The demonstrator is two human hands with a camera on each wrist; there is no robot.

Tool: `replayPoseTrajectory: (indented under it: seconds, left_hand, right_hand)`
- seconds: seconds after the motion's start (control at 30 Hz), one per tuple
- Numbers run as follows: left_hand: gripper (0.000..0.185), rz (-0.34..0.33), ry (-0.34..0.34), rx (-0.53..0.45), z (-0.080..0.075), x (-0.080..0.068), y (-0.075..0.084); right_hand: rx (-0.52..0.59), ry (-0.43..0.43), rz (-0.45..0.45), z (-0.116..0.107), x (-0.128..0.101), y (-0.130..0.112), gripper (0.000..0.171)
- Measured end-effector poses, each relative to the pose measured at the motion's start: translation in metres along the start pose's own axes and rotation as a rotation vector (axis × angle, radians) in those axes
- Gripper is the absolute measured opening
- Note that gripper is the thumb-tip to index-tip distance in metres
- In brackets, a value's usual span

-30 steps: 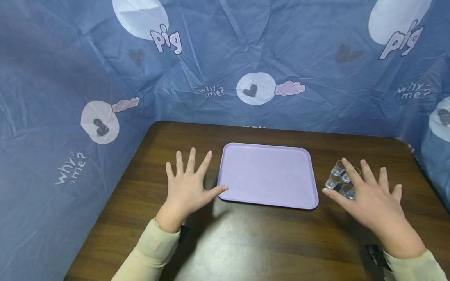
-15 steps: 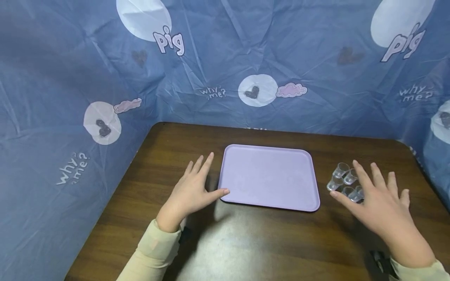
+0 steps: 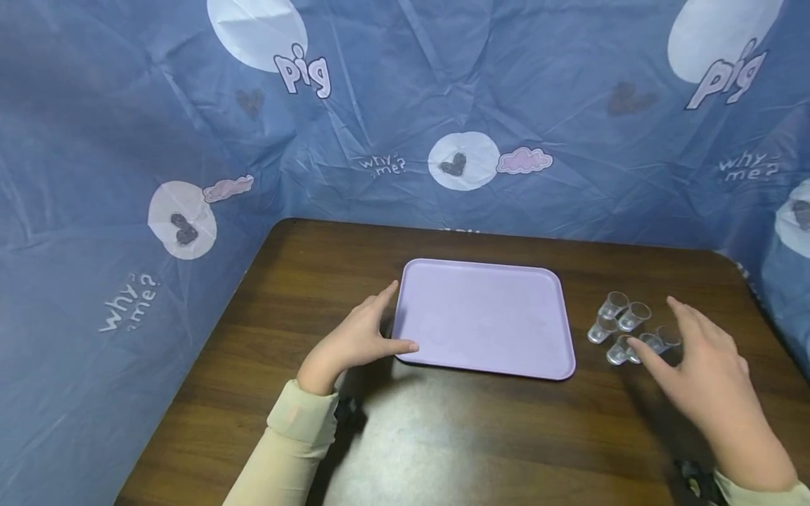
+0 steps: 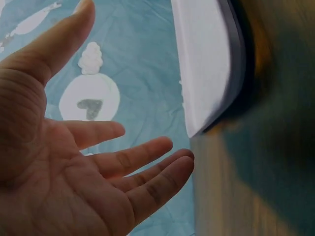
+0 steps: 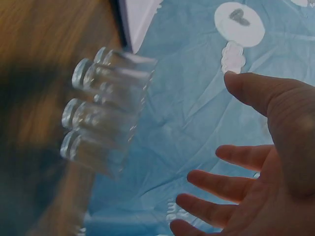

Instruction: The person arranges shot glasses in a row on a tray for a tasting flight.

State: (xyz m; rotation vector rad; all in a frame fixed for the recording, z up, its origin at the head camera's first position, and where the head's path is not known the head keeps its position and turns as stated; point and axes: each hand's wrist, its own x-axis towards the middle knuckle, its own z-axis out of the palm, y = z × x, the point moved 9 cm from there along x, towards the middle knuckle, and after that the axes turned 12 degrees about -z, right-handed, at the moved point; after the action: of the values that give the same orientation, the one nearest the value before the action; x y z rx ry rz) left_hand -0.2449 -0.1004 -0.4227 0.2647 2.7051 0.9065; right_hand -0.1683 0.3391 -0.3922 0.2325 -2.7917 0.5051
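Across the brown table, the left hand had been turned edge-on beside the lilac tray, fingers straight, while the right hand, spread, was drawn back toward the small clear cups, none gripped.

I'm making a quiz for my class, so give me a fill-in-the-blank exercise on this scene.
1. The tray in the middle of the table is ____ in colour.
2. The small clear cups stand to the ____ of the tray.
3. The left hand is at the tray's ____ edge.
4. The right hand holds ____.

Missing words: lilac; right; left; nothing
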Motion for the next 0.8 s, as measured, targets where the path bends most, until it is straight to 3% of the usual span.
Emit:
replayPoseTrajectory:
  seconds: [0.3, 0.6, 0.8]
  left_hand:
    - [0.124, 0.016, -0.017, 0.014, 0.009, 0.016, -0.006]
    - [0.129, -0.012, -0.057, 0.047, 0.016, 0.024, -0.009]
    - [0.127, -0.031, -0.103, 0.066, 0.021, 0.026, -0.015]
  right_hand:
    - [0.042, 0.014, -0.006, 0.008, -0.007, 0.034, 0.066]
    - [0.014, -0.057, 0.075, 0.016, -0.009, 0.064, 0.069]
    - [0.049, -0.045, 0.076, 0.02, -0.006, 0.072, 0.07]
